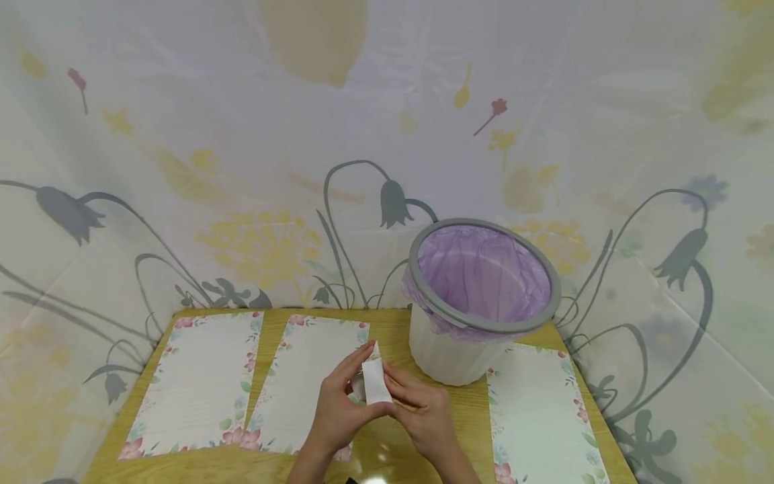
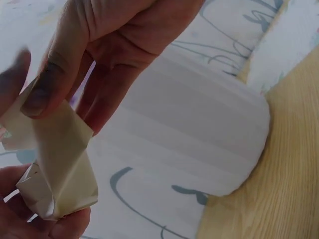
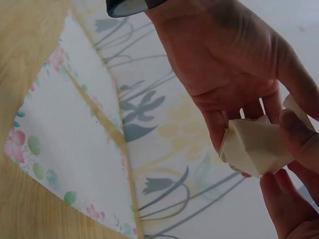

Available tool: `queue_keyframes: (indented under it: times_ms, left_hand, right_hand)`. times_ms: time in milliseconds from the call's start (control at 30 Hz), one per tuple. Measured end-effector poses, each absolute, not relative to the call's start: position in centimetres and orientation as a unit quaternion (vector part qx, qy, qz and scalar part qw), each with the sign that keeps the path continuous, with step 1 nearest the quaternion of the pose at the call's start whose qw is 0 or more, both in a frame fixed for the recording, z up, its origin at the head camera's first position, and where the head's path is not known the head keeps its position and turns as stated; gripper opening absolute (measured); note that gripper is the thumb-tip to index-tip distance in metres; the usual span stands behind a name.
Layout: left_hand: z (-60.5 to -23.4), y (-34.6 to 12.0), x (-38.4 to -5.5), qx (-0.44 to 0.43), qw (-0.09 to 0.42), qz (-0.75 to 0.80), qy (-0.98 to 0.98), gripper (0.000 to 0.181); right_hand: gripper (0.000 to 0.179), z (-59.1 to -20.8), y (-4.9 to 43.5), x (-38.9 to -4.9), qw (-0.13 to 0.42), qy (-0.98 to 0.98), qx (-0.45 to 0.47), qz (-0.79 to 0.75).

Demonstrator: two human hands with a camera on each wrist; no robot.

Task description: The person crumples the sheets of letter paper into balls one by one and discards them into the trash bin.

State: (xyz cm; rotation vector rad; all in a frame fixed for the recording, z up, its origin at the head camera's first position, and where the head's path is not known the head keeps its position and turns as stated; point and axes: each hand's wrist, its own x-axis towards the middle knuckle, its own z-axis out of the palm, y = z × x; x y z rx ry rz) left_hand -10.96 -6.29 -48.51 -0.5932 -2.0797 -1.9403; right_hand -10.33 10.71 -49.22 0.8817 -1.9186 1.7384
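Head: left hand point(image 1: 334, 403) and right hand point(image 1: 425, 409) pinched folded paper point(image 1: 376, 382) between fingers;
Folded paper: seemed light, easily crushed; edges suited gentle holding

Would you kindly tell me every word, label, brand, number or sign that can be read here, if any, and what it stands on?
None: I can find no readable text in any view.
The left sheet, middle sheet and right sheet show only floral borders.
The backdrop shows printed plants.
No lettering shows on the visible sides of the bin or folded paper.
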Motion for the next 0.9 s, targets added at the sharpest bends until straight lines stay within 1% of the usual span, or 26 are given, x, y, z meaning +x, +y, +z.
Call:
queue_keyframes:
  times_ms: [100,267,433,600,700,833,900]
  left_hand:
    - [-48.5,-6.5,-10.8,-0.201,0.1,-0.662,-0.715,0.086]
    - [-48.9,-6.7,-11.1,-0.196,0.094,-0.666,-0.713,0.082]
    - [-49.2,-6.9,-11.2,-0.193,0.104,-0.682,-0.698,0.076]
    - [-49.1,-6.7,-11.0,-0.19,0.114,-0.699,-0.68,0.068]
    - [-49.1,-6.4,-10.9,-0.179,0.127,-0.709,-0.67,0.06]
    - [-49.3,-5.9,-10.9,-0.164,0.142,-0.722,-0.657,0.045]
    - [-49.4,-5.8,-10.9,-0.159,0.144,-0.729,-0.65,0.041]
  right_hand:
    - [0.04,-49.4,10.6,-10.2,0.178,-0.688,0.296,0.638]
    - [0.039,-49.4,10.6,-10.0,0.132,-0.696,0.278,0.648]
    - [0.041,-49.4,10.7,-10.2,0.113,-0.684,0.327,0.642]
    - [0.04,-49.8,10.8,-10.4,0.119,-0.69,0.328,0.635]
    - [0.04,-50.1,10.7,-10.5,0.144,-0.696,0.322,0.626]
    - [0.037,-50.3,10.3,-10.6,0.198,-0.703,0.303,0.612]
    - [0.039,-50.2,10.0,-10.4,0.204,-0.704,0.278,0.621]
